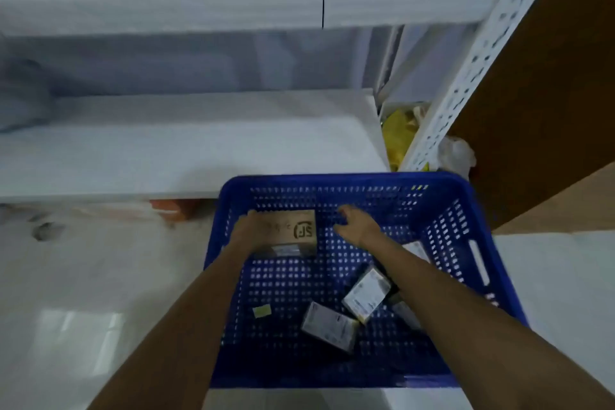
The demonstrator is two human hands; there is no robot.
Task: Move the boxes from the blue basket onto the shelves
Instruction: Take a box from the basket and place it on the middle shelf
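A blue perforated basket [459, 210] stands on the pale floor in front of white shelves [186, 150]. Inside it, at the far left, a brown cardboard box [294, 230] with a black logo lies under my left hand [248, 228], whose fingers curl over the box's left edge. My right hand [354, 223] hovers just right of that box, fingers loosely curled and holding nothing. Several small grey and white boxes [366, 296] lie near the basket's front right, partly hidden by my right forearm. The picture is motion-blurred.
A perforated white shelf post [476, 60] rises at the right, next to a brown panel [549, 93]. Yellow and white bags [399, 133] sit behind the post. An orange item [173, 208] shows under the lower shelf. A small yellow scrap [262, 310] lies in the basket.
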